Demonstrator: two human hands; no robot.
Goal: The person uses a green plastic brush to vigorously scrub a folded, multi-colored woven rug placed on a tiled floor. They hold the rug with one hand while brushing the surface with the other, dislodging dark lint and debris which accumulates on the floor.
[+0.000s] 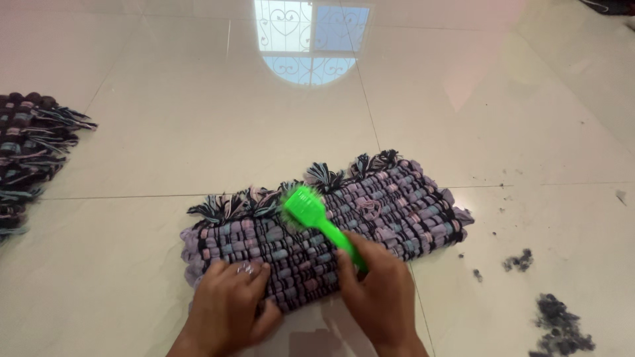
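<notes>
A woven rag mat (390, 201) in purple, blue and black lies on the glossy tiled floor, its tassels along the far edge. My right hand (382, 291) grips the handle of a bright green brush (311, 215), whose head rests on the mat near the tassels. My left hand (228, 304) lies flat on the mat's near left edge, fingers spread, pressing it down.
A second, darker woven mat (26, 155) lies at the left edge of the view. Clumps of dark lint (559, 327) and small specks are scattered on the floor (198, 112) to the right. A window's reflection shines on the tiles at the top.
</notes>
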